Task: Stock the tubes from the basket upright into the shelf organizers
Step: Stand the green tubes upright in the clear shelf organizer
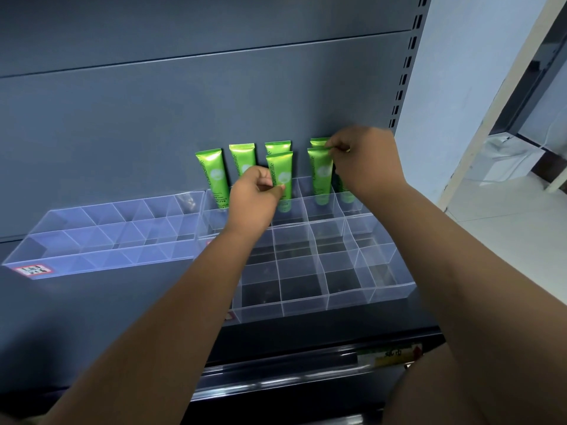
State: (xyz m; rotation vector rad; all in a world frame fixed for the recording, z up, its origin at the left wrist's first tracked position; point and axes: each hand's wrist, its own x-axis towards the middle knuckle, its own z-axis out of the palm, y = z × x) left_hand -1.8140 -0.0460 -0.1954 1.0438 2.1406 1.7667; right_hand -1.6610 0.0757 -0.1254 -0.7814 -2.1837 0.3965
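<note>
The left fingers (274, 189) are curled in a pinch on the lower body of a green tube (279, 170). It stands upright in the second row of the right organizer (383, 289), third column from that organizer's left end. The left hand (254, 194) covers the cells in front of it.

The right fingers (337, 146) are closed in a pinch on the flat top seal of an end tube (319, 174), one column nearer the organizer's right end. It is judged to be the front tube of that column, but another stands directly behind it, so this is uncertain. The right hand (368, 164) partly hides a further tube beside it.

Progress, as a judgement, is at an early stage.
- Four back-row tubes (242, 157) stand along the organizer's rear wall.
- About three tubes stand in the second row.
- The other rows show no tubes.
- The left organizer (92, 237), set against the right organizer's left end, also shows none.
- The basket is not in view, so the stock left cannot be counted.

The tubes are glossy metallic-green soft plastic, crimped flat at the top, cap end down. The organizers are clear rigid plastic with thin walls and square cells. The shelf (122, 302) beneath is matte grey sheet metal.
</note>
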